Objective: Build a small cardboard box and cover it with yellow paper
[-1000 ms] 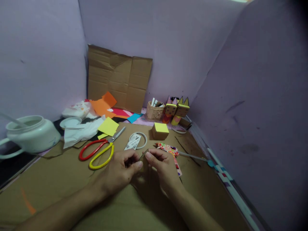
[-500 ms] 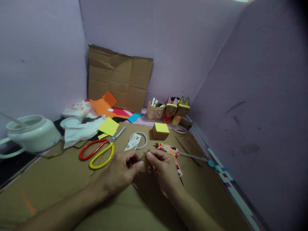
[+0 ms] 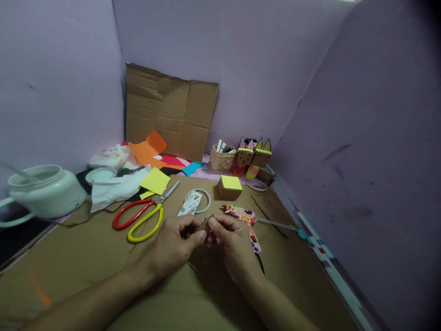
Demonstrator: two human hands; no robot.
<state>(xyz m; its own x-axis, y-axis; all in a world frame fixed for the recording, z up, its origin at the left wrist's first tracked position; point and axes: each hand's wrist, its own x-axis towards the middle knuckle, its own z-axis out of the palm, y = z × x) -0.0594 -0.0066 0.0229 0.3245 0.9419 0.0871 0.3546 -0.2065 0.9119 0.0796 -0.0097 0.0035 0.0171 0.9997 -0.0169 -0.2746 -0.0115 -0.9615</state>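
Between my hands is a small brown piece (image 3: 206, 224) that looks like cardboard, mostly hidden by the fingers. My left hand (image 3: 177, 241) pinches its left side with thumb and forefinger. At its right end, my right hand (image 3: 230, 239) grips it between thumb and fingers. Just beyond the right hand lies a flower-patterned glue gun (image 3: 240, 212), its handle partly covered by that hand. Scissors (image 3: 157, 201) with one red and one yellow handle lie left of my left hand. Ahead of the hands are a white ring (image 3: 208, 201) and a white barcode tag (image 3: 190, 205).
A cardboard cube with a yellow top (image 3: 230, 187) sits past the glue gun. Behind it stand a woven basket of pens (image 3: 222, 158) and two eared cardboard figures (image 3: 262, 158). A white pot (image 3: 51, 193), yellow paper (image 3: 155, 180) and orange paper (image 3: 148, 149) are at left.
The brown piece has turned slightly and shows more of its face between the fingers. Both hands have shifted only a little; the surroundings are unchanged.
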